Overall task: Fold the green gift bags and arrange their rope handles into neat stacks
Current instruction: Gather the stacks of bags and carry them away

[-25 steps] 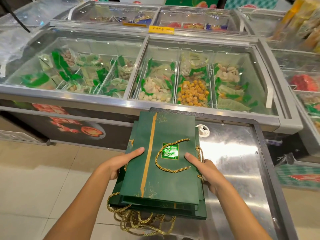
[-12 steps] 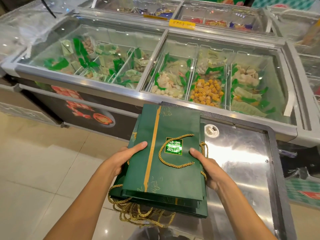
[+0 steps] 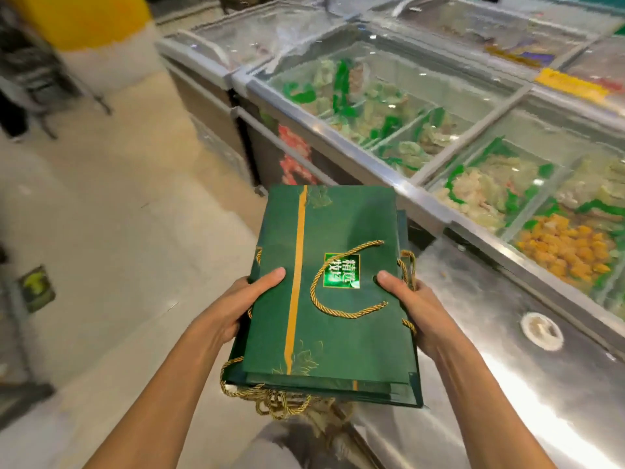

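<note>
Stack of green gift bags (image 3: 341, 336) gripped between left hand (image 3: 236, 309) and right hand (image 3: 416, 309); uneven layers may slide, dangling rope handles (image 3: 270, 399) may tangle.

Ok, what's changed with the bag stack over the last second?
The stack of green gift bags swung left, off the steel freezer lid and mostly over the floor; the view turned left. Unchanged: left hand and right hand grip its sides, thumbs on top, gold rope handle looped on the top bag.
</note>
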`<act>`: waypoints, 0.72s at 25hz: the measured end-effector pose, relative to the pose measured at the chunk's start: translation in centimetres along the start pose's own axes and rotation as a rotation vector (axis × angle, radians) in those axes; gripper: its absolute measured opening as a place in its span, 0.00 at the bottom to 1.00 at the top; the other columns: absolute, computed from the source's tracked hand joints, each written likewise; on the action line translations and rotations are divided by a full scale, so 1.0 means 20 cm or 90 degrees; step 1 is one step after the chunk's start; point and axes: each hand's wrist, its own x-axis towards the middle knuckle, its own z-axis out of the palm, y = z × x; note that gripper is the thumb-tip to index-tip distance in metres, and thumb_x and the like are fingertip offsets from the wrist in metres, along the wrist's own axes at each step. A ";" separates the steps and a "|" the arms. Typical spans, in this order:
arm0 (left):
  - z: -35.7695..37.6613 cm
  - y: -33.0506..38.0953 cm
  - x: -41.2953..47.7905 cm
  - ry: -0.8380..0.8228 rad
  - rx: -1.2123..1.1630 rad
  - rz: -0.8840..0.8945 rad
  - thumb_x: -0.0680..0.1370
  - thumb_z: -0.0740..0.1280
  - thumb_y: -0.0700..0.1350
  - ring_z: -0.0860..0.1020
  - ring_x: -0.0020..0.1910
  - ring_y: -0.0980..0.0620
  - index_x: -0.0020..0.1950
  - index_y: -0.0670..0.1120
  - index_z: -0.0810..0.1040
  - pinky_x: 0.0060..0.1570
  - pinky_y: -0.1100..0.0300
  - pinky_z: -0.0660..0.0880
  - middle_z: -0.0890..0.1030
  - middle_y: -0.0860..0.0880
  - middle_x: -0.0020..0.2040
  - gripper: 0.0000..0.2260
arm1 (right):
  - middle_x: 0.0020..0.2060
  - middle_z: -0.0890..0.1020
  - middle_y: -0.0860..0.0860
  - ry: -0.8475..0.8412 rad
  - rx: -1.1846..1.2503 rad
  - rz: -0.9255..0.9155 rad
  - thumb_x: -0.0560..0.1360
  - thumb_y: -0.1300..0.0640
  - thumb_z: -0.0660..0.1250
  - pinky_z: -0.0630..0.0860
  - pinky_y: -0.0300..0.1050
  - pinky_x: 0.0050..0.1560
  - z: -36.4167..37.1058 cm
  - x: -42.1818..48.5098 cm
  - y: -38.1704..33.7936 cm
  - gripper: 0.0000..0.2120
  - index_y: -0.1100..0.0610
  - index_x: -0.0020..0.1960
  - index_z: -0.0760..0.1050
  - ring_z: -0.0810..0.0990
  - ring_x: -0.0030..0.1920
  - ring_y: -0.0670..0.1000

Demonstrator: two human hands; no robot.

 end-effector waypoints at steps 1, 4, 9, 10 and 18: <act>-0.09 -0.03 -0.05 0.028 -0.016 0.009 0.58 0.79 0.69 0.86 0.52 0.50 0.61 0.47 0.80 0.49 0.56 0.80 0.87 0.48 0.53 0.39 | 0.50 0.87 0.59 -0.034 -0.014 0.003 0.68 0.51 0.76 0.85 0.49 0.45 0.10 0.04 -0.01 0.24 0.60 0.61 0.80 0.88 0.46 0.57; -0.37 -0.10 -0.16 0.095 -0.075 0.033 0.53 0.80 0.70 0.85 0.55 0.48 0.63 0.46 0.80 0.56 0.52 0.79 0.86 0.47 0.56 0.45 | 0.49 0.87 0.58 -0.112 -0.067 0.017 0.67 0.50 0.77 0.84 0.50 0.45 0.40 0.17 -0.04 0.24 0.59 0.60 0.80 0.88 0.45 0.56; -0.88 -0.25 -0.37 0.241 -0.187 0.051 0.57 0.78 0.68 0.85 0.56 0.47 0.66 0.45 0.78 0.57 0.51 0.80 0.86 0.46 0.56 0.43 | 0.50 0.87 0.57 -0.242 -0.154 0.005 0.70 0.52 0.76 0.83 0.47 0.41 1.04 0.30 0.00 0.24 0.59 0.63 0.78 0.88 0.46 0.56; -1.00 -0.28 -0.42 0.269 -0.209 0.055 0.57 0.79 0.68 0.85 0.56 0.47 0.66 0.45 0.78 0.58 0.50 0.80 0.86 0.46 0.56 0.44 | 0.51 0.87 0.57 -0.272 -0.173 0.009 0.68 0.51 0.76 0.83 0.47 0.42 1.20 0.32 0.01 0.25 0.59 0.63 0.78 0.88 0.48 0.57; -1.66 -0.59 -0.91 0.463 -0.414 0.090 0.69 0.77 0.63 0.85 0.54 0.47 0.66 0.44 0.79 0.52 0.53 0.80 0.86 0.46 0.55 0.32 | 0.51 0.87 0.57 -0.498 -0.320 0.082 0.70 0.49 0.76 0.84 0.49 0.44 2.32 0.38 0.24 0.24 0.59 0.62 0.78 0.87 0.50 0.57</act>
